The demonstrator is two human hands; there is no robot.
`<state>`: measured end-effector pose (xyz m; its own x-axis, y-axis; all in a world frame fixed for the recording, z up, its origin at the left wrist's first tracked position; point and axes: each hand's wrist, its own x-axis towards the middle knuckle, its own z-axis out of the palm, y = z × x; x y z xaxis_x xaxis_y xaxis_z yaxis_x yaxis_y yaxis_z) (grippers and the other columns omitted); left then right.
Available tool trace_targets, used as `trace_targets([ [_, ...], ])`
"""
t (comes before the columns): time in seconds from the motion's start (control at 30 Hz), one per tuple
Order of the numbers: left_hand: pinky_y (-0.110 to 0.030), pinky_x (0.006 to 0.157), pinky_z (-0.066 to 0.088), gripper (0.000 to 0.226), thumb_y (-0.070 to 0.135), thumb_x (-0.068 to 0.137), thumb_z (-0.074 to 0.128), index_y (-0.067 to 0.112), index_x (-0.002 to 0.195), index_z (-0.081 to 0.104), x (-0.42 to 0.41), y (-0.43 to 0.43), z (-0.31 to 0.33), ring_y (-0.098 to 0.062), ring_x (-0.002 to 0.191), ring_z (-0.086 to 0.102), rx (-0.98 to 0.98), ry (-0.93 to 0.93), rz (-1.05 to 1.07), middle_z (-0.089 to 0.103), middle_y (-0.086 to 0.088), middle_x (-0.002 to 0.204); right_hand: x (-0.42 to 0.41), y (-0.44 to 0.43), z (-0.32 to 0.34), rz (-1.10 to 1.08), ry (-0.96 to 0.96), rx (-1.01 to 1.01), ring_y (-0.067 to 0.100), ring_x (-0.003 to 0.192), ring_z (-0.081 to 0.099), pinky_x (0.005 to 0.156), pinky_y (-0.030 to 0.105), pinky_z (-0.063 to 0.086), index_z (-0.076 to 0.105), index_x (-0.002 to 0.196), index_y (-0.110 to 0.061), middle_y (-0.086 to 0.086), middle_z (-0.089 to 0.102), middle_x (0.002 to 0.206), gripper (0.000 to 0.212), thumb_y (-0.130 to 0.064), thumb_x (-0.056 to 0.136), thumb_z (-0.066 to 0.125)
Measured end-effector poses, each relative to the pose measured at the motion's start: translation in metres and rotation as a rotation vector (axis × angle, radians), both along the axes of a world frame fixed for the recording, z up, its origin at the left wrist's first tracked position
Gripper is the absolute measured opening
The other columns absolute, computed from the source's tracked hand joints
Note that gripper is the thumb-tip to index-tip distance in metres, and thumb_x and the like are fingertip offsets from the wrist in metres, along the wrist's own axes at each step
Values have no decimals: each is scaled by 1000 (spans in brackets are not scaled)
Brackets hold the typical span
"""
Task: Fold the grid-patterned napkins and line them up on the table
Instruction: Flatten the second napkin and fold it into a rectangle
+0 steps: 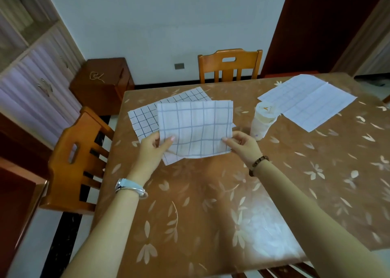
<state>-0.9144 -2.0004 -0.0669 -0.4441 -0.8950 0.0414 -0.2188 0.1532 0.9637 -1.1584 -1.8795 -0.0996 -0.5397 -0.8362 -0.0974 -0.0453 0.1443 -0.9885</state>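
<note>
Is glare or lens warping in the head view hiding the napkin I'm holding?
Head view: no. Glare washes the table near its front edge, away from the napkin; wide-angle warping bends the cabinet at far left; the napkin's grid looks slightly soft but readable.

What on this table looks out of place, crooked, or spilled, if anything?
Nothing is spilled or damaged, and the jar stands upright. Only the napkins look untidy: the black-grid napkin lies askew, partly hidden behind the held napkin, and the unfolded napkin lies at an angle near the far right edge of the table.
</note>
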Motion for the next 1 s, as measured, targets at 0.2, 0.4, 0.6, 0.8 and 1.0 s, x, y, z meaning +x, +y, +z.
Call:
trace_targets([
  [0.2,-10,67,49,21,11,87,72,32,87,68,32,44,-65,8,79,67,112,-147,-119,72,26,78,24,46,-60,57,86,162,12,77,62,76,28,52,68,84,-10,14,71,85,4,-11,84,72],
  [0.4,-35,82,57,20,12,87,73,32,89,71,71,80,-138,-5,88,70,262,-286,-165,73,25,88,41,95,-107,121,125,314,-11,66,59,68,8,44,69,90,-6,-10,66,78,6,-7,85,70],
  [0.6,-21,81,54,17,9,86,72,25,87,73,77,103,-162,0,86,70,322,-287,-181,75,19,85,41,110,-128,167,124,435,-14,56,54,59,4,41,55,67,-21,-27,61,54,34,7,84,65],
  [0.8,-22,92,52,14,12,86,73,24,88,78,80,105,-172,1,95,68,238,-339,-251,75,17,93,38,110,-126,202,176,437,7,86,67,81,16,49,68,74,-13,-7,71,85,23,10,80,67],
  [1.0,-45,98,47,15,16,86,73,30,80,74,86,102,-167,1,116,59,229,-428,-255,68,30,101,35,107,-125,237,257,442,4,94,64,91,16,47,70,69,-23,-2,69,97,31,6,82,67],
])
